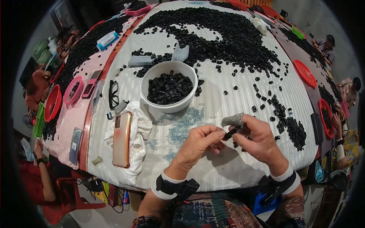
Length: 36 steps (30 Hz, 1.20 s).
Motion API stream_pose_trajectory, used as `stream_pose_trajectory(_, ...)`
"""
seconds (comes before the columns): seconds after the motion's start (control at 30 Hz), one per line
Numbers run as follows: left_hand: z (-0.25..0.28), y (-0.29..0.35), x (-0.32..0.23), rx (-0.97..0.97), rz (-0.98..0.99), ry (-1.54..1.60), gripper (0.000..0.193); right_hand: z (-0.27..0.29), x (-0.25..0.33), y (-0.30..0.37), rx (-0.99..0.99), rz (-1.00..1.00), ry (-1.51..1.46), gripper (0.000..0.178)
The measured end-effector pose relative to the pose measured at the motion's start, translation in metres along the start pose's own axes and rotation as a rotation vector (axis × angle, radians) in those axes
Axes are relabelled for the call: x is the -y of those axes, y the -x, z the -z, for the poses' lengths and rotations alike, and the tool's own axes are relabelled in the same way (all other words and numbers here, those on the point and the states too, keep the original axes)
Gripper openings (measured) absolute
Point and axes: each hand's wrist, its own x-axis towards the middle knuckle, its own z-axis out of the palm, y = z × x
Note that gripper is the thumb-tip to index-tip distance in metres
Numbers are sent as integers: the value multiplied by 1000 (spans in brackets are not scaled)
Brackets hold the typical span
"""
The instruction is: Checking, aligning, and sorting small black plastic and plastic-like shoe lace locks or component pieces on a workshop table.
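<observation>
Near the table's front edge, my left hand [195,147] pinches a small black plastic piece [229,134] between thumb and fingers. My right hand [263,143] meets it from the other side, its fingers closed on more of these black pieces, partly hidden by the thumb. A grey knitted finger cover [232,120] sits on the right index finger. Beyond my left hand stands a white bowl [169,108] holding many black pieces [170,89]. Loose black pieces [296,133] lie in a small heap to the right of my right hand.
A large spread of black pieces [228,32] covers the far table. At left lie a phone [122,140] on a white cloth [140,152], and glasses [113,94]. Red baskets [304,73] and a dark phone [316,128] are at right. Other people [325,49] sit along both sides.
</observation>
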Motion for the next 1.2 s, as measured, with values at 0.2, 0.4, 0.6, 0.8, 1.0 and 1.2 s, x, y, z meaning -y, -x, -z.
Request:
stream_pose_trajectory(0.2,1,-2,4,-122,-52,87,25,-11,19,-51,-3,171,143,20)
stream_pose_trajectory(0.4,3,-4,1,-157,-58,103,26,-41,33,-119,-69,256,115,19)
stream_pose_trajectory(0.6,3,-7,1,-198,-127,103,26,-26,16,-99,-194,527,346,18)
stream_pose_trajectory(0.8,10,-8,-2,-219,-167,190,21,9,-2,-40,-52,301,512,18)
stream_pose_trajectory(1.0,5,-9,-2,-236,-163,136,19,19,-31,9,48,232,553,27)
stream_pose_trajectory(1.2,3,-7,-2,-158,-127,66,15,6,-46,26,124,239,745,35)
